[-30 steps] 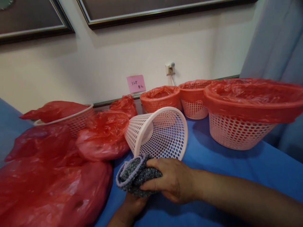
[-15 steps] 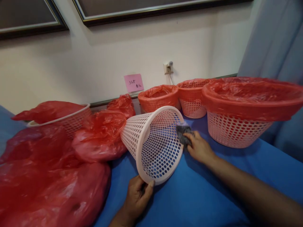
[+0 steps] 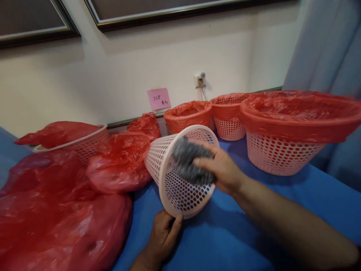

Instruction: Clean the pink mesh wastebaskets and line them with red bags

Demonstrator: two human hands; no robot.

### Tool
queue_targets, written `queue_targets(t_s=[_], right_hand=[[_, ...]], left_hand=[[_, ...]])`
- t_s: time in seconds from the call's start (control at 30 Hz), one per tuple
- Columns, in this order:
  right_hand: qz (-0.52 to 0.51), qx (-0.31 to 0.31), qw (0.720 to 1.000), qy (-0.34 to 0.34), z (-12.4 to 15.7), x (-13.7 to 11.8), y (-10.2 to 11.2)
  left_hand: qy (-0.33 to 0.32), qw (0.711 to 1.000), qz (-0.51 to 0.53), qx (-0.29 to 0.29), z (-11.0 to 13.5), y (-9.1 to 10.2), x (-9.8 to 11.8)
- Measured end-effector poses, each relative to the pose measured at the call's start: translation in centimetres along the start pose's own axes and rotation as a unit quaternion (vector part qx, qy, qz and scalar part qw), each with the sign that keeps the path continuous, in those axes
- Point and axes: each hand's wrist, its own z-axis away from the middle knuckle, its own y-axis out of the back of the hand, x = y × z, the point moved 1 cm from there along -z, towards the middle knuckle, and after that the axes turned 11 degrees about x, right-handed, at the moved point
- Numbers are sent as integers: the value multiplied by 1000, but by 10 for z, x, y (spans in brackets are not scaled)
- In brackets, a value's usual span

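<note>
A pale pink perforated plastic basket [image 3: 160,154] lies tilted on its side, its round mouth facing me. Its lower rim is pinched between the thumb and fingers of my left hand [image 3: 163,235]. In my right hand [image 3: 222,167] is a bunched grey cloth [image 3: 190,160], slightly blurred, in front of the basket's mouth. I cannot tell whether the cloth touches the inner wall. Part of the basket's opening and upper right rim is hidden behind the cloth and hand.
Red plastic bags [image 3: 62,218] pile up on the left, by a white-rimmed basket [image 3: 87,148]. Behind and to the right stand a small bag-lined basket [image 3: 187,116], another lined basket [image 3: 229,126] and a large one [image 3: 284,154]. A blue cloth [image 3: 225,241] covers the table.
My right hand has moved left with the grey cloth, from the basket's right rim to across its mouth. The left hand keeps its grip; the basket has barely shifted.
</note>
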Motion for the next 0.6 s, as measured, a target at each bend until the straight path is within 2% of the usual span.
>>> queue_targets(t_s=[0.07, 0.13, 0.23, 0.27, 0.37, 0.4, 0.47, 0.53, 0.6], right_hand=[[-57, 129, 989, 50, -23, -3, 21], [-51, 241, 968, 53, -32, 7, 51], [-22, 330, 944, -1, -22, 34, 93], [-32, 360, 932, 4, -18, 41, 104], [-45, 444, 889, 105, -17, 40, 117], [-21, 450, 880, 149, -22, 33, 114], [81, 400, 885, 225, -37, 12, 95], [213, 291, 886, 291, -49, -11, 65], [320, 155, 862, 360, -47, -27, 30]], left_hand=[[15, 1000, -3, -1, -4, 1, 5], [16, 1000, 2, 1, -7, 2, 9], [8, 1000, 11, 11, -8, 1, 8], [2, 1000, 13, 16, -8, 1, 7], [-17, 999, 5, 27, -5, -1, 3], [-21, 999, -2, 27, -4, -1, 3], [-28, 999, -17, 29, -4, -1, 4], [-37, 998, -31, 32, -5, 0, 6], [-40, 998, -37, 29, -6, 1, 9]])
